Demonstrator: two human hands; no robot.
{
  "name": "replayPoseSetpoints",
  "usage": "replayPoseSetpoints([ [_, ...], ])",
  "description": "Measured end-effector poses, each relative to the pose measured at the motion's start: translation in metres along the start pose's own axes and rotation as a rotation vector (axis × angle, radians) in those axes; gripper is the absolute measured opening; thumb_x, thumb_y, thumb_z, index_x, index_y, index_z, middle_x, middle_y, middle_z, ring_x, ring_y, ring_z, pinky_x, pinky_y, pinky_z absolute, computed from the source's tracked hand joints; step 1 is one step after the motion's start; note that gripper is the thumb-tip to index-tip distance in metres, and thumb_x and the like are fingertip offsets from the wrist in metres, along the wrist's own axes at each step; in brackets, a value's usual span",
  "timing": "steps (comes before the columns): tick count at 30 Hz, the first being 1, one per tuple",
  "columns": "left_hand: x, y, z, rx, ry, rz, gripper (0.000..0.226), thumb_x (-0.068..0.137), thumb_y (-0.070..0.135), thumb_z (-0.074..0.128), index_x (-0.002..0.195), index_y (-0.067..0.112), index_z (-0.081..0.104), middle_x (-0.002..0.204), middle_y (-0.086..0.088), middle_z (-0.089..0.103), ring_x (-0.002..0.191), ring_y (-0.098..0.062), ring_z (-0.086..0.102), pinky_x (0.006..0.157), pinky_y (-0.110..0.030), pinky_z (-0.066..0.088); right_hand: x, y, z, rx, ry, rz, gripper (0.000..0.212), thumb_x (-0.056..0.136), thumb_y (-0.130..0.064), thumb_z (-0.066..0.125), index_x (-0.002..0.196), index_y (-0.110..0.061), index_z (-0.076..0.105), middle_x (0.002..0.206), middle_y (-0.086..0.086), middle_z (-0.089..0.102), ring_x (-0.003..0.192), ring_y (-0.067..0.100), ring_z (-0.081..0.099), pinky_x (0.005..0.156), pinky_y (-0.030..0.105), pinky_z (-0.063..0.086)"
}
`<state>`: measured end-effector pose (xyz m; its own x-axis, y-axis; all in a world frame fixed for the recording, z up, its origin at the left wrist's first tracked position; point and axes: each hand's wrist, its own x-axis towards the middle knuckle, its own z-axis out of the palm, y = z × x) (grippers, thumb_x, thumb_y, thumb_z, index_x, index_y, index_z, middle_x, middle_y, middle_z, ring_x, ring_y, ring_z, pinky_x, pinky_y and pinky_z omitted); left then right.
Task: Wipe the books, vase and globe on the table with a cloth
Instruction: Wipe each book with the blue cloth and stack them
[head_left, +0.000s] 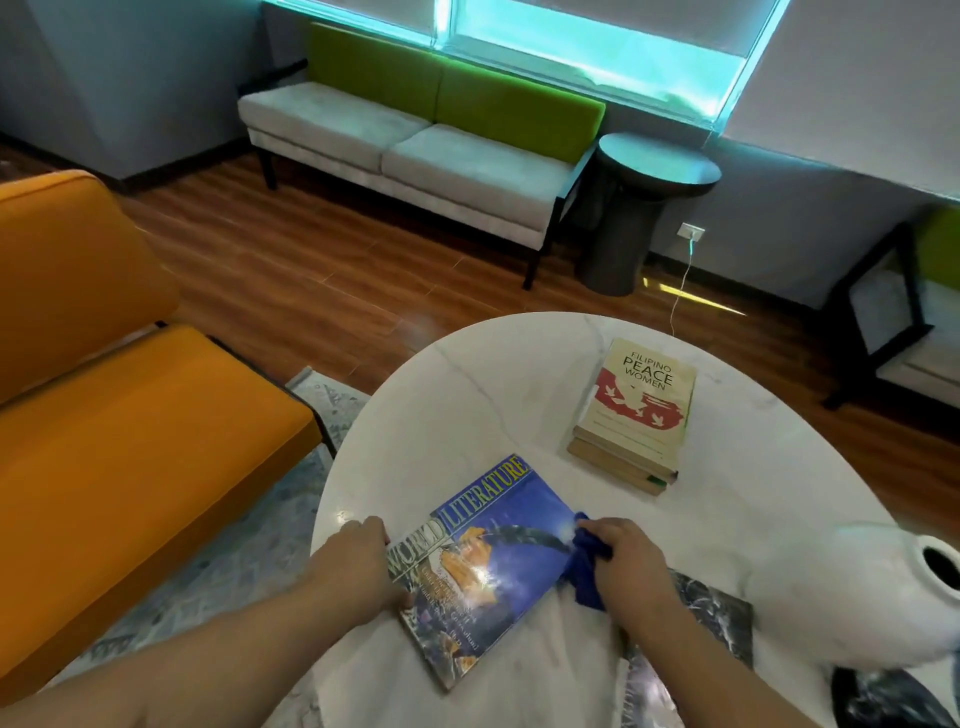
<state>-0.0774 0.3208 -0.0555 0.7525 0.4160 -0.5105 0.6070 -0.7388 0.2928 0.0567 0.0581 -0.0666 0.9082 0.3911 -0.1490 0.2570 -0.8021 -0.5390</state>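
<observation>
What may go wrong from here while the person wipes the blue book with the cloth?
1. The white vase stands close beside the right hand; a wide stroke with the blue cloth might knock it over.
2. The World Literature book lies near the edge of the table, and the left hand holds only one side; a hard push might slide it off.

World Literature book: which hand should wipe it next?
Probably the right hand: it grips the blue cloth at the edge of the World Literature book, while the left hand holds its other side.
</observation>
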Motion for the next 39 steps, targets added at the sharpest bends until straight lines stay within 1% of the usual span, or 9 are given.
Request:
replayPoseSetpoints([
  [4,0.001,0.005,-0.008,0.118,-0.055,-0.002,0.072,0.061,0.058,0.081,0.114,0.021,0.049,0.115,-0.001,0.055,0.102,-0.018,0.057,0.075,-0.027,0.045,-0.009,-0.019,0.002,0.184,0.055,0.040,0.039,0.076,0.015,0.052,0.094,-0.011,0.074,0.094,0.013,0.064,0.093,0.025,0.063,0.071,0.011,0.040],
  [9,-0.004,0.008,-0.009,0.032,-0.097,0.109,0.034,0.076,0.043,0.074,0.087,0.027,0.046,0.093,0.004,0.057,0.083,-0.013,0.053,0.058,-0.023,0.036,-0.025,-0.024,-0.005,0.469,0.081,0.235,0.044,0.078,0.010,0.052,0.073,-0.029,0.071,0.103,0.003,0.065,0.093,0.008,0.060,0.082,0.011,0.041],
  [12,-0.009,0.005,-0.016,-0.314,-0.162,0.087,0.011,0.089,0.023,0.063,0.083,0.022,0.054,0.086,-0.001,0.065,0.070,-0.015,0.062,0.048,-0.017,0.040,-0.031,-0.028,-0.019,0.647,-0.075,0.317,0.024,0.090,-0.027,0.063,0.072,-0.018,0.076,0.085,0.003,0.074,0.088,0.018,0.067,0.085,0.028,0.048],
  [17,-0.025,0.017,-0.055,-0.616,-0.266,0.082,0.013,0.097,0.012,0.053,0.108,0.012,0.059,0.091,-0.021,0.072,0.063,-0.023,0.068,0.056,-0.028,0.055,-0.044,-0.033,-0.023,0.439,-0.369,0.240,0.083,0.057,-0.091,0.050,0.080,-0.015,0.075,0.080,0.003,0.073,0.073,0.001,0.062,0.075,0.013,0.047],
  [22,-0.035,0.037,-0.093,-0.783,-0.212,0.177,0.014,0.097,0.015,0.054,0.110,0.017,0.059,0.086,-0.013,0.074,0.065,-0.021,0.069,0.058,-0.026,0.056,-0.053,-0.043,-0.025,0.394,-0.445,0.204,0.021,0.090,-0.051,0.055,0.093,-0.035,0.069,0.089,-0.017,0.069,0.073,-0.021,0.055,0.066,-0.002,0.038],
  [25,-0.034,0.060,-0.096,-0.991,-0.216,0.199,0.016,0.098,0.015,0.052,0.112,0.013,0.060,0.093,-0.016,0.073,0.069,-0.022,0.067,0.060,-0.026,0.057,-0.052,-0.052,-0.031,0.527,-0.429,0.131,0.018,0.093,-0.041,0.058,0.106,-0.029,0.064,0.092,-0.021,0.069,0.078,-0.024,0.056,0.072,0.000,0.038],
  [31,-0.006,0.125,-0.076,-1.155,-0.280,0.159,0.014,0.101,0.012,0.044,0.101,0.006,0.056,0.082,-0.016,0.067,0.057,-0.016,0.063,0.052,-0.020,0.054,-0.036,-0.039,-0.054,0.893,-0.024,0.245,0.023,0.085,-0.028,0.067,0.097,-0.008,0.068,0.095,0.009,0.074,0.094,0.028,0.069,0.091,0.043,0.049],
  [36,0.030,0.161,-0.056,-0.994,-0.263,0.123,0.007,0.095,0.006,0.055,0.098,0.001,0.059,0.074,-0.014,0.058,0.052,-0.016,0.050,0.045,-0.018,0.048,-0.015,-0.009,-0.072,0.743,0.077,0.402,0.014,0.090,-0.018,0.063,0.101,-0.010,0.068,0.090,0.010,0.074,0.078,0.016,0.068,0.068,0.021,0.051],
  [39,0.051,0.182,-0.051,-0.924,-0.161,0.145,0.006,0.086,0.000,0.064,0.083,0.005,0.065,0.074,-0.017,0.061,0.056,-0.021,0.051,0.058,-0.026,0.051,0.005,0.006,-0.083,0.689,0.152,0.446,0.034,0.090,-0.017,0.063,0.123,-0.013,0.059,0.095,0.004,0.073,0.087,0.018,0.069,0.080,0.031,0.052],
])
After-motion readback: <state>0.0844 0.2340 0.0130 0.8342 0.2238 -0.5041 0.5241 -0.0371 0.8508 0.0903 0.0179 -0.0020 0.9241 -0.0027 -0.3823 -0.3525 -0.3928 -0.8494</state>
